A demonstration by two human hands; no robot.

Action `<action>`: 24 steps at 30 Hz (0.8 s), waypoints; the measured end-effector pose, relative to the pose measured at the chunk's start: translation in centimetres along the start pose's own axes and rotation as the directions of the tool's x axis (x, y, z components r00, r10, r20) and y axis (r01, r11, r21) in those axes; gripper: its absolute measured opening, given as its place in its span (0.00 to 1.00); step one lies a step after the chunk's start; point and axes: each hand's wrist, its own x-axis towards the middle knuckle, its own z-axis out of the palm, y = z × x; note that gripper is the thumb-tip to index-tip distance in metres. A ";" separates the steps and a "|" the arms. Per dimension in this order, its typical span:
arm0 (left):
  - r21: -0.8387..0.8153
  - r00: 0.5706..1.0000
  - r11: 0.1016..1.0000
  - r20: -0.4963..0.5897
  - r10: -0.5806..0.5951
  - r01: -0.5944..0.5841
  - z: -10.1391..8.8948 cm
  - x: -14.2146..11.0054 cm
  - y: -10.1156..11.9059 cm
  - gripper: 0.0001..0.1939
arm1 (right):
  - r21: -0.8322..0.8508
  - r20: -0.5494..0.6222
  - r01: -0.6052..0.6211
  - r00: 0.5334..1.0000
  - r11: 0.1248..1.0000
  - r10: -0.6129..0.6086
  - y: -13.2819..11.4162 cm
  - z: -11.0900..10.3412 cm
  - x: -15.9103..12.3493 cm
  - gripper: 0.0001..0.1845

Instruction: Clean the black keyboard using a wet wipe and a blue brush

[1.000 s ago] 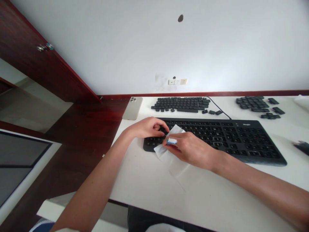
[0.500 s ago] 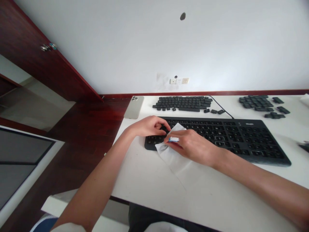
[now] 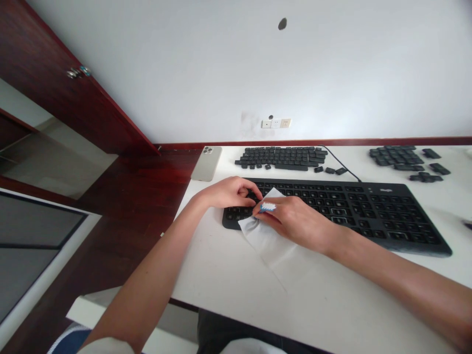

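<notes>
1. The left hand [image 3: 226, 192] rests over the left end of the black keyboard [image 3: 368, 216], its fingers curled into a narrow grip with the fingertips down among the keys. Whether they hold anything is hidden.
2. The right hand [image 3: 295, 221] sits just beside the left hand, pinched narrowly on a white tissue [image 3: 263, 237]. A small blue-and-white object [image 3: 268, 207] shows at its fingers, too small to tell what it is.
3. The tissue lies across the front edge of the keyboard, its loose end spread on the white desk [image 3: 221, 295].
4. Behind the keyboard lies a pile of loose black keycaps [image 3: 280, 158], with a second pile of keycaps [image 3: 393, 157] behind its right end.
5. A phone [image 3: 206, 163] lies face down behind the keyboard's left end, and a black cable [image 3: 341, 163] runs to the keyboard's back edge.
</notes>
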 end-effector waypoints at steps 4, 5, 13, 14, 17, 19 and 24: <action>0.006 1.000 1.000 0.004 -0.003 0.003 0.0 0.0 0.1 0.17 | -0.012 -0.002 0.052 0.999 0.999 -0.052 0.0 0.2 -0.2 0.12; 0.008 1.000 1.000 0.008 0.002 -0.002 0.0 0.0 0.1 0.17 | -0.002 -0.007 0.065 0.998 0.998 -0.065 0.0 0.2 -0.2 0.12; 0.018 0.999 0.999 -0.035 -0.037 0.038 0.2 0.0 0.2 0.16 | 0.326 0.067 -0.027 0.998 0.945 0.006 2.1 -0.7 0.3 0.09; 0.018 0.999 0.999 -0.032 -0.038 0.038 0.2 0.0 0.2 0.16 | 0.346 0.084 -0.035 0.996 0.938 0.006 2.3 -1.0 0.3 0.09; 0.022 0.999 0.999 -0.037 -0.025 0.026 0.2 -0.1 0.4 0.15 | 0.326 0.084 -0.066 0.996 0.943 0.041 2.4 -1.4 0.4 0.10; 0.028 0.999 1.000 -0.047 -0.013 0.014 0.2 -0.1 0.4 0.15 | 0.279 0.069 -0.092 0.995 0.956 0.076 2.3 -1.4 0.4 0.10; -0.009 0.998 1.000 -0.063 0.011 -0.011 0.2 0.0 0.0 0.15 | 0.244 0.045 -0.001 0.999 0.970 -0.010 2.3 -0.4 0.5 0.09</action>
